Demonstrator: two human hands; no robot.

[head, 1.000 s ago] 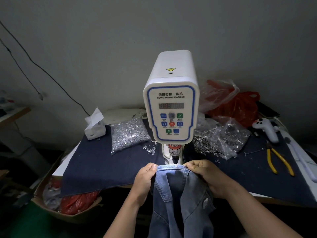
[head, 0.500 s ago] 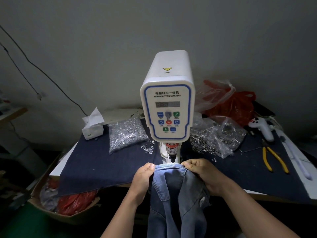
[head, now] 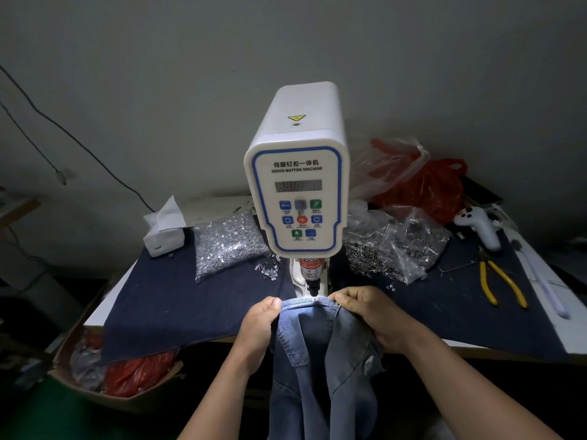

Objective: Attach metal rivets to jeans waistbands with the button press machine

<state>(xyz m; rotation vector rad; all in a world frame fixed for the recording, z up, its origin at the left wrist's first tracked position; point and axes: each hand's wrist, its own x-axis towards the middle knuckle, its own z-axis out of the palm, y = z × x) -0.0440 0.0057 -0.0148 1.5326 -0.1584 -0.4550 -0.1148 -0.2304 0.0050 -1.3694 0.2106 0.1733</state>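
A white servo button machine stands at the table's middle, its black punch tip just above the waistband. Light blue jeans hang off the front edge, the waistband stretched flat under the punch. My left hand pinches the waistband's left end. My right hand grips its right end, fingers curled over the denim. A small metal rivet shows on the band below the punch.
A bag of silver rivets lies left of the machine, bags of dark metal parts right. Yellow pliers, a white controller, a tissue box and red bags sit on the dark cloth. A carton stands below left.
Both hands keep their hold on the waistband under the punch. The view has drifted slightly; the hands and jeans have barely shifted.
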